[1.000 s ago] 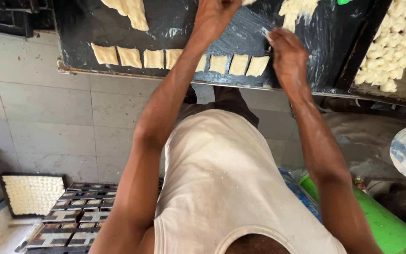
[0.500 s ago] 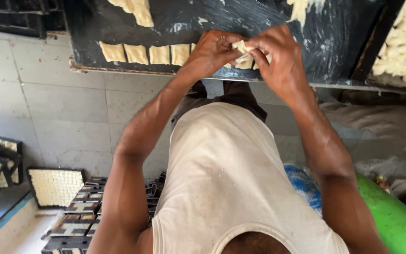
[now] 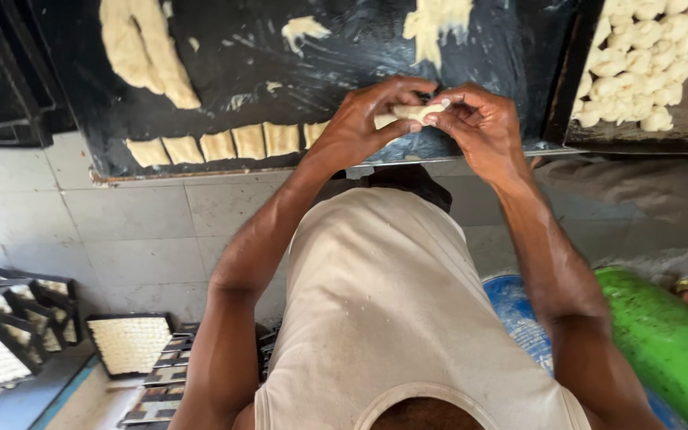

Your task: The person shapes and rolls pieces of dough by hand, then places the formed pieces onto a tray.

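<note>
two hands, one soft piece of dough

both hands meet over the near edge of the dark worktable. the left hand and the right hand pinch a small pale dough piece between them, fingertips closed on its two ends, thumbs underneath as far as can be seen. the piece sits in the air just above the table edge, not lying on it.

it looks light and very soft; the judgement is that it will stretch, dent or tear under a hard squeeze, and it may stick to skin. a gentle grip at the ends, with the middle left free, seems the safest hold.

to the left along the near edge lies a row of cut dough squares, side by side and touching. farther off on the left is a long dough strip, and smears of dough mark the far middle. on the right, a separate tray holds a heap of shaped dough pieces. below, stacked dark moulds stand on the tiled floor, and a green cylinder lies at the right.
</note>
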